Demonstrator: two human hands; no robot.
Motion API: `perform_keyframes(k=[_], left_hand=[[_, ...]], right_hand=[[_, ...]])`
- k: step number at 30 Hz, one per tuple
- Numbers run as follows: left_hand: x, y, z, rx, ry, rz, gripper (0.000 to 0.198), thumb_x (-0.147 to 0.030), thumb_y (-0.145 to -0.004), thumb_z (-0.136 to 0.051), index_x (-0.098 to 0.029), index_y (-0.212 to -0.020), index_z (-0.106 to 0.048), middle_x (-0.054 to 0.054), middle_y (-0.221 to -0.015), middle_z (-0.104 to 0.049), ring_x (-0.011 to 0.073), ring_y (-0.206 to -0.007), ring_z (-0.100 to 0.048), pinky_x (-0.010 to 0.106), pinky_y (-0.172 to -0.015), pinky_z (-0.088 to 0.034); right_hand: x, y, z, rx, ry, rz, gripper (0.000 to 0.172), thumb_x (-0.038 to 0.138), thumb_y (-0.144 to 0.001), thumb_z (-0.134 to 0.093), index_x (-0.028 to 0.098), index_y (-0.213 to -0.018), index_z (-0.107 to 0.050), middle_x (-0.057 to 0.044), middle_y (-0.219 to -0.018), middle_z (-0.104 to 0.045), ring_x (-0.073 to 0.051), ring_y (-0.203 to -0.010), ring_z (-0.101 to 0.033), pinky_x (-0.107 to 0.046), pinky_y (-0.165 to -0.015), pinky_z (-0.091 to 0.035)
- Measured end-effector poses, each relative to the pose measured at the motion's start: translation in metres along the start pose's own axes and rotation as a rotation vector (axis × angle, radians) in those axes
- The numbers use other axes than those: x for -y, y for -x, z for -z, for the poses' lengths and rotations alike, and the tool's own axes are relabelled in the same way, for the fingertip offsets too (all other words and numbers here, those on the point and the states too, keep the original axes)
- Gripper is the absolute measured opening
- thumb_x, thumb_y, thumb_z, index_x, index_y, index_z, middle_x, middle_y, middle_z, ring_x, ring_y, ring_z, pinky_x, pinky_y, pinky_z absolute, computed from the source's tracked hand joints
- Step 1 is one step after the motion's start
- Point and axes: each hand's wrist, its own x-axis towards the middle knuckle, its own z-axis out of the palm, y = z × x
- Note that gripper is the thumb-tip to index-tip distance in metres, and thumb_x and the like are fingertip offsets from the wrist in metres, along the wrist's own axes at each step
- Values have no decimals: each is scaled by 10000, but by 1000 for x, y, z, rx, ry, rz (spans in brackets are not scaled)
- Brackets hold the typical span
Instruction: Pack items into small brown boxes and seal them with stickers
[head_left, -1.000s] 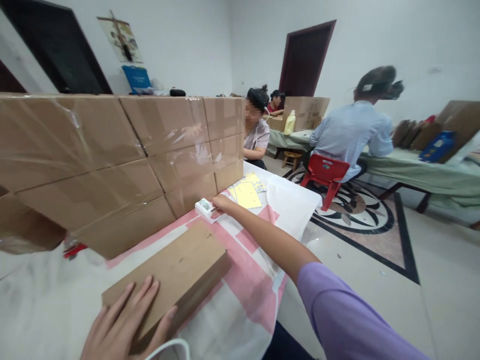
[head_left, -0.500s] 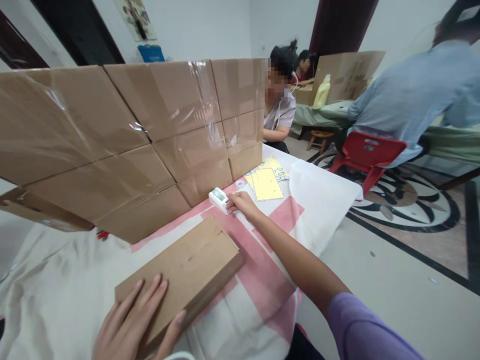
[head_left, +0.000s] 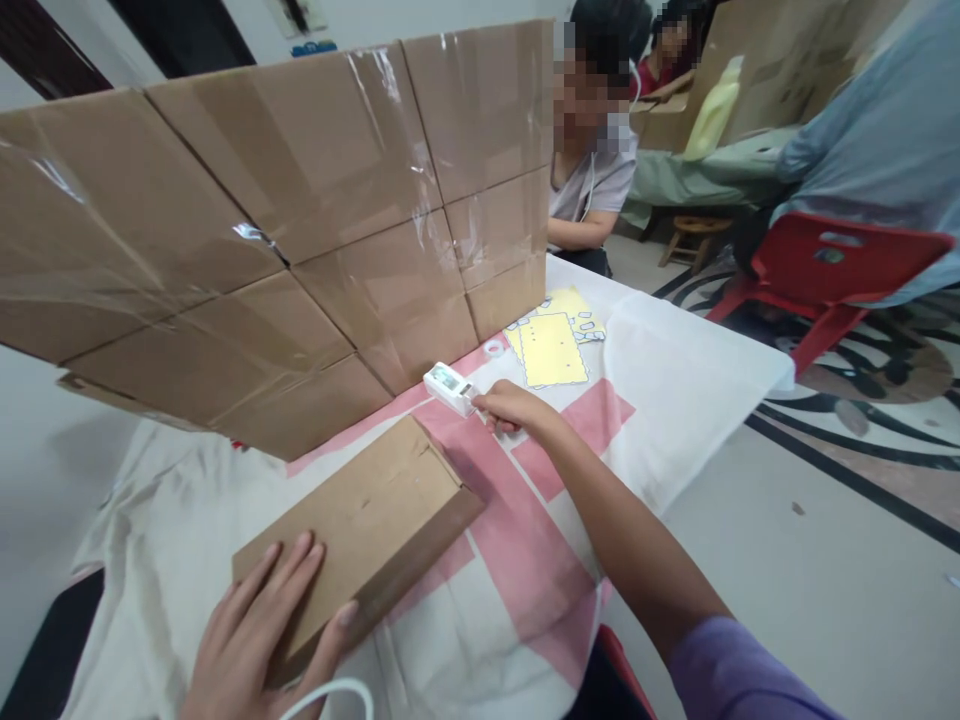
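Note:
My left hand (head_left: 259, 630) lies over the near left end of a closed flat cardboard box (head_left: 360, 510), its fingers spread on the lid and its thumb against the long side. My right hand (head_left: 514, 405) is closed in a pinch at the right end of a small white plastic case (head_left: 448, 387) with a greyish window on top. Whatever sits between those fingertips is too small to make out. The case lies on the tablecloth, close to the foot of the cardboard wall. A white ring, like a tape roll (head_left: 493, 348), lies just beyond it.
A tall wall of taped cardboard boxes (head_left: 360, 290) borders the table's far left. Yellow paper cutouts (head_left: 555, 350) lie on the pink-and-white tablecloth (head_left: 675, 400). A white cable (head_left: 337, 688) loops by my left wrist. Other people sit beyond, one on a red chair (head_left: 847, 265).
The view has tilted down and shifted. My right hand has drawn slightly back to the right from the white case. My left hand stays on the cardboard box.

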Motion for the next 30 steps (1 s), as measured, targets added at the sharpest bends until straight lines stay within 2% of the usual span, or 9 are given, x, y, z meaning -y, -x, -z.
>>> perform_keyframes(k=[5, 8, 10, 12, 14, 16, 19, 23, 30], left_hand=[[-6, -3, 1, 8, -15, 32, 529, -418, -906, -606, -290, -1414, -526, 93, -1387, -631, 324, -1362, -518, 542, -1170, -385], [-6, -3, 1, 8, -22, 30, 514, -393, -908, -611, -282, -1404, -532, 105, -1380, -633, 329, -1362, -517, 538, -1157, -396], [-5, -2, 1, 8, -21, 16, 525, -380, -905, -619, -278, -1411, -525, 107, -1386, -629, 332, -1359, -519, 537, -1162, -389], [-4, -1, 0, 8, -19, 8, 532, -374, -904, -622, -279, -1418, -520, 103, -1387, -628, 332, -1356, -522, 532, -1168, -384], [-4, -1, 0, 10, -21, 11, 534, -373, -907, -619, -282, -1423, -517, 99, -1382, -630, 327, -1353, -524, 529, -1175, -378], [-5, -1, 0, 9, -19, 15, 535, -368, -907, -620, -279, -1425, -516, 102, -1382, -628, 322, -1355, -522, 525, -1182, -370], [-8, -2, 1, 3, -8, 21, 534, -365, -906, -624, -272, -1421, -520, 109, -1378, -630, 319, -1360, -516, 521, -1188, -356], [-12, -4, 1, -12, -24, 42, 494, -385, -909, -617, -260, -1383, -558, 112, -1349, -650, 321, -1342, -530, 504, -1165, -376], [-11, -6, 1, -41, 8, -1, 518, -340, -881, -660, -252, -1383, -567, 124, -1321, -662, 315, -1325, -545, 477, -1152, -386]], right_hand=[[-6, 4, 9, -153, 197, -22, 206, 345, -846, -631, 161, -780, -567, -57, -475, -627, -133, -347, -464, -252, -391, -323], [-9, 7, 16, -103, 272, -35, 238, 363, -850, -630, 164, -737, -566, -75, -507, -645, -133, -367, -473, -261, -410, -339], [-10, 4, 19, -109, 230, 25, 274, 378, -874, -603, 167, -704, -561, -73, -581, -673, -110, -393, -471, -252, -420, -334], [-11, -2, 18, -189, 158, 120, 326, 421, -893, -588, 172, -685, -552, -38, -627, -661, -88, -430, -475, -232, -429, -318], [-13, -9, 15, -214, 115, 185, 380, 463, -889, -598, 177, -649, -527, 12, -577, -568, -72, -440, -442, -223, -424, -277], [-15, -16, 11, -167, 89, 210, 401, 455, -870, -623, 180, -607, -497, 52, -506, -434, -62, -421, -371, -228, -415, -228], [-17, -21, 5, -115, -12, 220, 313, 356, -827, -661, 172, -607, -535, 84, -461, -339, -52, -400, -292, -228, -409, -192], [-15, -23, 1, -82, -156, 227, 151, 239, -789, -662, 145, -672, -645, 94, -410, -355, -53, -381, -273, -214, -397, -186], [-8, -22, 0, -49, -345, 167, 159, 222, -817, -641, 145, -678, -646, 83, -400, -365, -45, -374, -258, -180, -369, -144]])
